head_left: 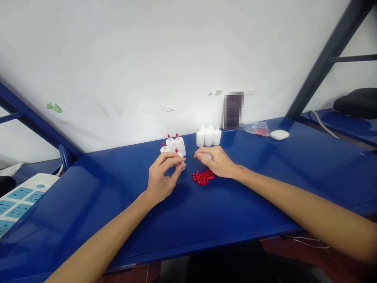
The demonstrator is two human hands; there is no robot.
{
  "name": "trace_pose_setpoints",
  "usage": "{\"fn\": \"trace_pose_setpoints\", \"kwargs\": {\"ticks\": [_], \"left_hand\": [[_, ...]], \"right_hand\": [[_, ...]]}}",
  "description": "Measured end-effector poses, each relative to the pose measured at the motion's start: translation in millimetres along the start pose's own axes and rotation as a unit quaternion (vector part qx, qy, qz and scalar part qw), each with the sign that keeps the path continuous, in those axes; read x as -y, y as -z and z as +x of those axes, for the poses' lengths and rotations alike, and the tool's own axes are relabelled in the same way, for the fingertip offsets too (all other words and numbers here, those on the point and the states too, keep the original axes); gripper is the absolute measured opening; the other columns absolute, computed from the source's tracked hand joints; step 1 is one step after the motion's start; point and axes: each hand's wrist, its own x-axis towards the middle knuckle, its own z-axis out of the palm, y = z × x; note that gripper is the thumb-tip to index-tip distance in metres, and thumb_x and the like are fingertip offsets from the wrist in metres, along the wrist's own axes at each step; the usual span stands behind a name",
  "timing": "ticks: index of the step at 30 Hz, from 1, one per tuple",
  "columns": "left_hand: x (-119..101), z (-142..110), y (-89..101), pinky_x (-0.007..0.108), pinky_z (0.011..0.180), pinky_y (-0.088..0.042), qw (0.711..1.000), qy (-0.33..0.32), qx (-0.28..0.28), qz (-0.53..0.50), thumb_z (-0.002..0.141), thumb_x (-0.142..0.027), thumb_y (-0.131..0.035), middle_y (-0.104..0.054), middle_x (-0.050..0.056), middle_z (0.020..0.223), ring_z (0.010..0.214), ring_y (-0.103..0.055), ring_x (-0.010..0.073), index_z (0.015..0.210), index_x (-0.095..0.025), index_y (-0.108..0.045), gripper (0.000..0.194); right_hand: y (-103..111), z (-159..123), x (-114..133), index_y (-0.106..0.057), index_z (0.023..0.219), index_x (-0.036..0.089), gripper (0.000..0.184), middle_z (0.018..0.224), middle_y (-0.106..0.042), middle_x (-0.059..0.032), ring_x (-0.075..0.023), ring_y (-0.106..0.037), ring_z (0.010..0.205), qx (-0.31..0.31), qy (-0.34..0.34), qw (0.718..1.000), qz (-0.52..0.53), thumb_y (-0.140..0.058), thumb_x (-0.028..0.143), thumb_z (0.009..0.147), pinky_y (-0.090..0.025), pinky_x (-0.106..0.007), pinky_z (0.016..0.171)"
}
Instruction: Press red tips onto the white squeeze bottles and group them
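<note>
My left hand is curled round a small white bottle with a red cap, just in front of a group of capped white bottles. My right hand rests palm down with its fingers bent, holding a white bottle partly hidden under the fingers. A pile of small red caps lies on the blue table right under my right hand. Three white bottles without caps stand behind, near the wall.
A clear bag with red bits and a white case lie at the back right. A power strip sits at the far left. Dark metal frame struts rise at the right, a black object beyond them.
</note>
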Motion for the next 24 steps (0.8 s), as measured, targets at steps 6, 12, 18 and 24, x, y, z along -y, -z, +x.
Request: {"fn": "trace_pose_setpoints", "kwargs": {"ticks": [6,12,18,24], "left_hand": [[-17,1,-0.3,0.025,0.073,-0.054,0.996,-0.079,-0.026,0.009,0.079,-0.001,-0.071,-0.065,0.003,0.093,0.084,-0.063,0.0124,0.104,-0.019,-0.068,0.032],[-35,2,1.2,0.025,0.070,-0.055,0.996,-0.072,-0.039,-0.034,0.078,0.000,-0.071,-0.066,0.004,0.094,0.083,-0.064,0.0129,0.104,-0.020,-0.068,0.033],[-35,-2,1.4,0.023,0.072,-0.057,0.992,-0.123,0.021,-0.020,0.081,0.001,-0.065,-0.066,0.006,0.100,0.083,-0.064,0.0112,0.105,-0.018,-0.066,0.031],[-28,-1,-0.6,0.026,0.074,-0.058,0.988,-0.142,0.033,-0.043,0.083,0.002,-0.061,-0.070,0.006,0.097,0.087,-0.068,0.0144,0.109,-0.017,-0.064,0.033]], "right_hand": [[1,-5,26,-0.059,0.073,0.018,0.051,0.063,-0.058,-0.0006,-0.0114,-0.047,0.056,0.009,0.095,0.987,-0.132,-0.030,0.054,0.096,-0.026,-0.026,0.055],[-3,-9,36,-0.045,0.063,0.019,0.059,0.056,-0.046,0.0021,-0.0089,-0.037,0.051,0.028,0.118,0.984,-0.128,-0.033,0.072,0.085,-0.020,-0.026,0.053],[-8,-9,41,-0.039,0.062,0.019,0.055,0.055,-0.042,0.0041,-0.0076,-0.031,0.051,0.054,0.112,0.987,-0.105,-0.040,0.069,0.084,-0.019,-0.026,0.054],[-8,-9,43,-0.038,0.057,0.018,0.052,0.054,-0.036,0.0052,-0.0075,-0.026,0.052,0.079,0.055,0.992,-0.078,-0.047,0.061,0.085,-0.018,-0.027,0.054]]}}
